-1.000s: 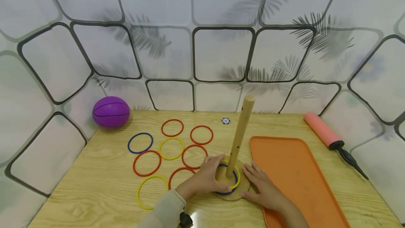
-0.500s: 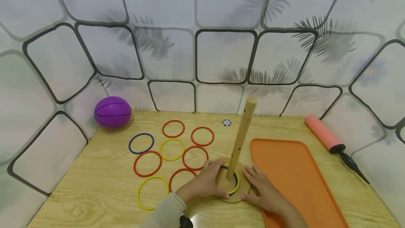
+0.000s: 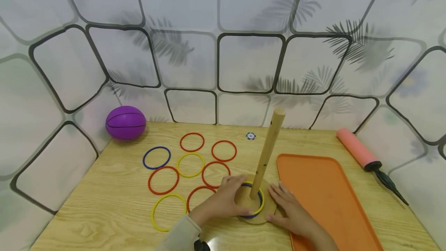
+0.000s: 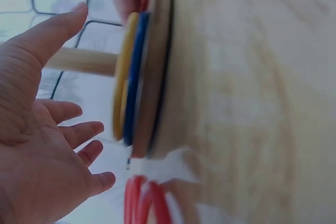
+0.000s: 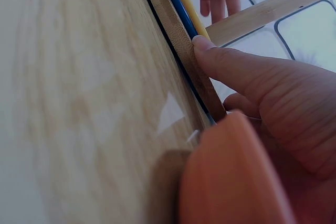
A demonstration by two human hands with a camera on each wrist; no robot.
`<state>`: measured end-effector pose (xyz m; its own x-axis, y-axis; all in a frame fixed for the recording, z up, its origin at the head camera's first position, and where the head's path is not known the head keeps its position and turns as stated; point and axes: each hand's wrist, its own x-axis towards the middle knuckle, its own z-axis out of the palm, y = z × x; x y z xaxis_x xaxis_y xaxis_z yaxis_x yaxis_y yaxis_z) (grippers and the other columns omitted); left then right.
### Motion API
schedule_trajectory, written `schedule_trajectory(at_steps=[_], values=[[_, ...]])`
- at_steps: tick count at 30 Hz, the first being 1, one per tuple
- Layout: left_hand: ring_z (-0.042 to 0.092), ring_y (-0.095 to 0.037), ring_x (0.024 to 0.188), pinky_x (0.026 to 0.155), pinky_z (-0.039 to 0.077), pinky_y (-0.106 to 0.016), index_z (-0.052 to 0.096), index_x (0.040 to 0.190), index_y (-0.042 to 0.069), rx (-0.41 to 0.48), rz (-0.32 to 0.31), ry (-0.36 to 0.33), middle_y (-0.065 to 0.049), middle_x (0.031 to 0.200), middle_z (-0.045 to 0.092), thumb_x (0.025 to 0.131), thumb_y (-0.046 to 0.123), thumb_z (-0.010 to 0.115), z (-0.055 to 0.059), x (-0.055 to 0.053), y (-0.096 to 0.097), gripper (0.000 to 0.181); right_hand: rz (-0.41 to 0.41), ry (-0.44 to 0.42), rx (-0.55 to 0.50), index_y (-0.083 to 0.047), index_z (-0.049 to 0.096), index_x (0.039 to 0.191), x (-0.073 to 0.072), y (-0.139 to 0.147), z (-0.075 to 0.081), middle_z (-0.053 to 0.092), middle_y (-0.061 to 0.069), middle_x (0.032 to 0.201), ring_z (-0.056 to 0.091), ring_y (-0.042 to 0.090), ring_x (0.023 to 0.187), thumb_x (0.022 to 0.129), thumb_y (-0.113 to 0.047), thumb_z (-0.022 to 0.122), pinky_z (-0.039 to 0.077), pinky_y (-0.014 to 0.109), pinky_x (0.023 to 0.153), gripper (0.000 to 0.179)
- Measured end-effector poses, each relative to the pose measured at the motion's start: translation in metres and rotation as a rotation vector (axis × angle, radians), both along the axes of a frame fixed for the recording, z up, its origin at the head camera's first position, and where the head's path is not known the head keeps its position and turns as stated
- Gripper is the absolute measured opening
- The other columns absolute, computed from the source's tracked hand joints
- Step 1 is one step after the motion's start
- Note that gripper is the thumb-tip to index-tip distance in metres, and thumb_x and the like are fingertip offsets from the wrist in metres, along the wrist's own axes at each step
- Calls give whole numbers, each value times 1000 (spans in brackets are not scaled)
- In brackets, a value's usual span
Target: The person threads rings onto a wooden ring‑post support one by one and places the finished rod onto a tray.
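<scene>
Left hand (image 3: 228,200) is spread just beside the yellow ring (image 4: 124,77), which lies on the blue ring (image 4: 136,80) around the peg (image 3: 266,158), and right hand (image 3: 290,210) (spread too, by the tray (image 3: 324,196)) touches the base (image 3: 270,205) underneath.

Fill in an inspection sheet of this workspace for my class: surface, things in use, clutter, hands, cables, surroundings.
Surface: light wood-grain table.
Things in use: wooden post on a round base; around its foot lie a yellow ring and, beneath that, a blue ring. To the left, eight loose rings: five red, two yellow, one blue.
Clutter: purple ball, small round chip, orange tray, pink-and-black pump.
Hands: left hand beside the stacked rings, seemingly gripping nothing; right hand touching the base's edge.
Cables: nothing seen.
Surroundings: pale walls with dark outlines and leaf prints.
</scene>
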<state>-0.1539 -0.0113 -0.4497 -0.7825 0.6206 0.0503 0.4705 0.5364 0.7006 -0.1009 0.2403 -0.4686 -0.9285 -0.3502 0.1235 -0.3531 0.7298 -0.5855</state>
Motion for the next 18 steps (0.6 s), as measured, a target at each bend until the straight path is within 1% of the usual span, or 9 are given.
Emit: schedule_trajectory(at_steps=[2, 5, 8, 9, 10, 12, 14, 16, 18], values=[[26, -27, 132, 103, 32, -50, 33, 148, 12, 13, 0, 11, -3, 149, 36, 74, 49, 77, 4, 0, -5, 93, 0, -16, -5, -3, 44, 141, 0, 0, 0, 36, 14, 147, 17, 41, 138, 81, -43, 71, -7, 11, 103, 77], [30, -26, 130, 102, 34, -47, 37, 146, 9, 20, -7, 64, -5, 147, 38, 76, 48, 76, 10, 0, -16, 89, -1, -29, -12, -4, 43, 142, 0, 0, 0, 35, 14, 148, 14, 35, 140, 81, -43, 71, -6, 14, 105, 78], [32, -28, 128, 100, 35, -48, 44, 142, 8, 39, -20, 104, -9, 144, 42, 77, 44, 76, 17, 0, -28, 80, -2, -14, -9, -4, 43, 142, 1, 0, -1, 35, 13, 148, 12, 27, 141, 81, -43, 71, -2, 22, 110, 77], [33, -29, 128, 100, 35, -49, 47, 140, 9, 48, -23, 108, -11, 143, 43, 77, 42, 76, 19, 0, -33, 77, -3, -9, -10, -4, 43, 141, 1, -1, -1, 35, 13, 148, 12, 25, 141, 81, -42, 71, -2, 22, 110, 77], [33, -30, 128, 100, 34, -51, 49, 139, 10, 57, -24, 108, -12, 143, 43, 77, 41, 76, 21, 0, -38, 74, -1, 5, -8, -4, 44, 141, 1, -1, -2, 36, 13, 148, 12, 25, 141, 81, -42, 71, 1, 28, 112, 76], [31, -32, 129, 98, 33, -55, 53, 136, 12, 77, -21, 90, -14, 142, 42, 77, 38, 77, 25, 0, -50, 69, 1, 17, -7, -4, 45, 141, 1, -1, -2, 36, 13, 148, 13, 23, 141, 81, -42, 71, 2, 28, 112, 76], [30, -32, 129, 98, 32, -57, 55, 135, 13, 84, -3, 79, -12, 142, 42, 76, 37, 79, 28, 1, -63, 67, 8, 25, -8, -4, 45, 140, 1, -1, -2, 37, 13, 147, 13, 22, 141, 80, -42, 72, 7, 36, 114, 76], [31, -31, 128, 97, 32, -57, 56, 134, 14, 86, 19, 85, -10, 141, 43, 76, 37, 79, 30, 3, -77, 66, 12, 35, -8, -4, 46, 140, 0, -1, -1, 37, 14, 147, 13, 22, 141, 80, -42, 72, 14, 50, 111, 76], [33, -28, 126, 97, 34, -56, 57, 133, 14, 79, 42, 111, -6, 139, 46, 76, 39, 79, 32, 6, -90, 66, 12, 45, -7, -4, 46, 140, 0, -1, -1, 38, 14, 146, 13, 20, 141, 80, -41, 73, 16, 55, 108, 76]])
